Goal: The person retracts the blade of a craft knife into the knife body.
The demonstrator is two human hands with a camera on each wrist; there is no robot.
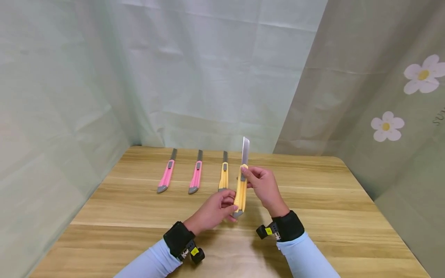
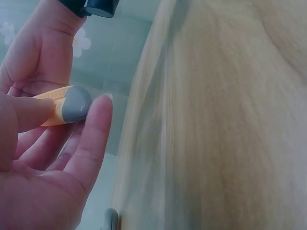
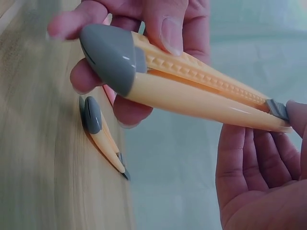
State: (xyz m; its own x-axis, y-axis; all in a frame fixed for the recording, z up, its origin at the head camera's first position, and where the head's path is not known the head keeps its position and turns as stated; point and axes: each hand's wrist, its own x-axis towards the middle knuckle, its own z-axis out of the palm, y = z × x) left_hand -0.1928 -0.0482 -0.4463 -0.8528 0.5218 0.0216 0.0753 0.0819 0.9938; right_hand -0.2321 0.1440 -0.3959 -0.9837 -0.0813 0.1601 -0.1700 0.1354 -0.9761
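Observation:
Both hands hold one yellow utility knife (image 1: 240, 195) upright above the table, its long blade (image 1: 245, 150) out and pointing up. Low on the handle, near the grey end cap (image 2: 76, 104), my left hand (image 1: 216, 208) pinches it between thumb and fingers. My right hand (image 1: 265, 190) grips the upper handle, the thumb at the grey slider (image 3: 277, 109). Just left of it, a second yellow utility knife (image 1: 224, 175) lies on the table, its lower end partly behind the left hand.
Two pink utility knives (image 1: 167, 174) (image 1: 196, 174) lie side by side farther left, blades out and pointing away. The wooden table (image 1: 313, 231) ends at a pale curtain (image 1: 215, 77) behind, with flower-printed cloth (image 1: 387, 126) on the right.

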